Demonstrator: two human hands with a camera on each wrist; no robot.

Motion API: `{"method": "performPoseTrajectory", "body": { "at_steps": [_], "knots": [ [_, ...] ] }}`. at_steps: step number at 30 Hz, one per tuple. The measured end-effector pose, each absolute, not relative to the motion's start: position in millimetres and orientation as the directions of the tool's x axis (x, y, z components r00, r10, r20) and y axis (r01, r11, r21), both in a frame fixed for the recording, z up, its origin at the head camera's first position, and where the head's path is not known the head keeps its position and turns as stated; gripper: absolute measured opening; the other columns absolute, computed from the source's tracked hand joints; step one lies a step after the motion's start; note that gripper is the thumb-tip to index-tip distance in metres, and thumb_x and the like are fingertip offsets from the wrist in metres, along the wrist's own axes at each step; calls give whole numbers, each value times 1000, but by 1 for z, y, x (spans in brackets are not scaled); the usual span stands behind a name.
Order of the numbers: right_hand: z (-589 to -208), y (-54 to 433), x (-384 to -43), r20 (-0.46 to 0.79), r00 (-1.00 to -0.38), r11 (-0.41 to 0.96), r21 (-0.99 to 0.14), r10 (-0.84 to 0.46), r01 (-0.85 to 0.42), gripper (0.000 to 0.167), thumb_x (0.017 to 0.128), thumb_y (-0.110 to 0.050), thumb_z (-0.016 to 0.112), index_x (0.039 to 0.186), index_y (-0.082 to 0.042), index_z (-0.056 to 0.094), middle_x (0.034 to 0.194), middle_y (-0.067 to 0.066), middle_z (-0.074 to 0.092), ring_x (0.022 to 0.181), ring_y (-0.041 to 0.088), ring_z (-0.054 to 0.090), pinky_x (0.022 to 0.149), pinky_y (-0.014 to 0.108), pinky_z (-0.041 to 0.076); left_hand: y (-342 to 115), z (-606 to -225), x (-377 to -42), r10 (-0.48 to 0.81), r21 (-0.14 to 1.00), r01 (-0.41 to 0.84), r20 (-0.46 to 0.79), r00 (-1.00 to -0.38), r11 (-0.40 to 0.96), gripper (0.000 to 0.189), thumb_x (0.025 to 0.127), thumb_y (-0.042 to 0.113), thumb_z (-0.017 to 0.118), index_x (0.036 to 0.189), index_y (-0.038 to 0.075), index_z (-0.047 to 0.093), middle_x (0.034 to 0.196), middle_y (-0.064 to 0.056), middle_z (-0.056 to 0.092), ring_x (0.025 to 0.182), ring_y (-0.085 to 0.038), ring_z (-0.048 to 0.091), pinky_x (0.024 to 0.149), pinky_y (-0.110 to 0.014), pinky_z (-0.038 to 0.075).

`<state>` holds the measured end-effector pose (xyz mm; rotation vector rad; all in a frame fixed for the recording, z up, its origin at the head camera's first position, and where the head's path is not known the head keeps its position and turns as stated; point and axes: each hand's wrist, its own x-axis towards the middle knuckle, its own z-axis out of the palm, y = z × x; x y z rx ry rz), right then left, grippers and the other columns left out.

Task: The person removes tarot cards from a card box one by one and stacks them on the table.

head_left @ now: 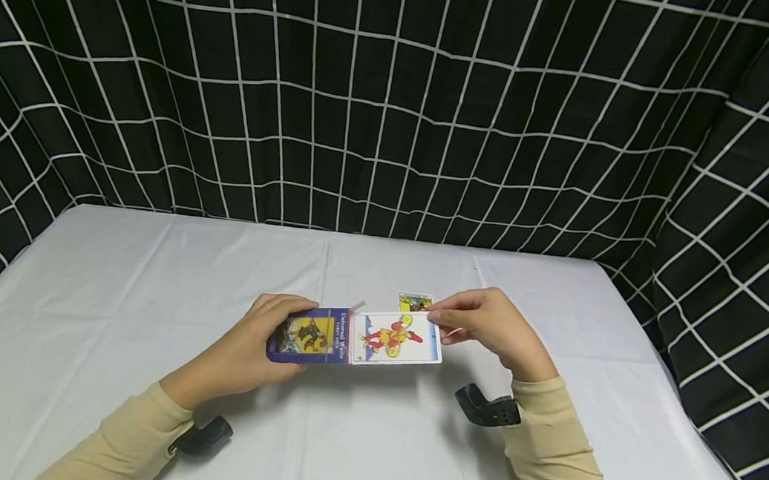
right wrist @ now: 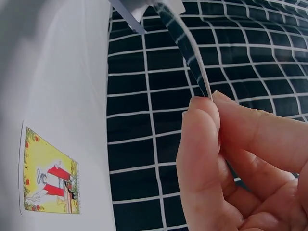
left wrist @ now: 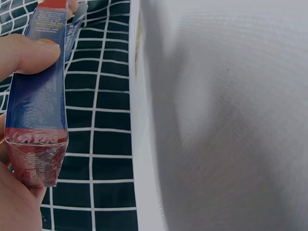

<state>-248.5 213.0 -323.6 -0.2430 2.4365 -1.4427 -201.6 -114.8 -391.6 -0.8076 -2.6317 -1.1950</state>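
My left hand grips a blue tarot card box, lettered "Universal Waite", above the table. The left wrist view shows the box's narrow side with the thumb pressed on it and a clear film over its red end. My right hand pinches a tarot card by its far right corner between thumb and fingers. Printed with a red-and-yellow figure, this card lies in line with the box, its left edge at the box's opening. In the right wrist view the held card appears edge-on and slightly bowed.
Another tarot card, yellow with a red-robed figure, lies face up on the white-covered table, partly hidden behind the right hand and held card in the head view. Black cloth with white grid lines surrounds the back and sides. Dark devices sit at both wrists.
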Motion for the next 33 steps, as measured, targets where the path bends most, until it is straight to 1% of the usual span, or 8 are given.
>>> {"method": "performPoseTrajectory", "body": {
  "at_steps": [3, 9, 20, 28, 33],
  "knots": [
    [-322, 216, -249, -169, -941, 477, -879, -293, 9, 30, 90, -6, 68, 110, 16, 67, 82, 4, 73, 69, 7, 66, 71, 29, 60, -114, -391, -202, 415, 659, 526, 337, -845, 537, 76, 70, 10, 85, 139, 9, 52, 139, -6, 54, 126, -24, 43, 104, -48, 42],
    [-318, 225, -248, -169, -949, 466, -884, -267, 26, 33, 90, -8, 68, 112, 15, 66, 81, 1, 73, 69, 7, 66, 71, 27, 60, -114, -391, -201, 418, 653, 534, 344, -841, 536, 75, 71, 10, 85, 138, 12, 52, 137, -5, 55, 124, -22, 43, 101, -45, 44],
    [-313, 232, -248, -171, -954, 390, -918, -248, 63, 37, 91, -5, 67, 116, 21, 61, 77, -1, 72, 63, 4, 67, 68, 25, 59, -114, -391, -201, 412, 657, 529, 343, -844, 536, 75, 70, 10, 85, 138, 12, 52, 138, -5, 55, 125, -23, 43, 101, -46, 44],
    [-315, 236, -252, -157, -962, 360, -930, -223, 68, 36, 92, -5, 66, 116, 21, 60, 76, -2, 72, 66, 4, 69, 70, 25, 60, -115, -391, -202, 414, 656, 531, 344, -843, 536, 76, 70, 9, 85, 139, 10, 52, 138, -5, 55, 125, -23, 43, 103, -47, 43],
    [-315, 236, -252, -165, -962, 340, -937, -217, 83, 37, 91, -4, 67, 117, 21, 59, 77, -2, 72, 68, 5, 70, 70, 25, 60, -115, -391, -201, 414, 661, 524, 335, -846, 537, 76, 71, 9, 85, 139, 11, 52, 139, -5, 54, 126, -23, 43, 103, -48, 43]
  ]
}}
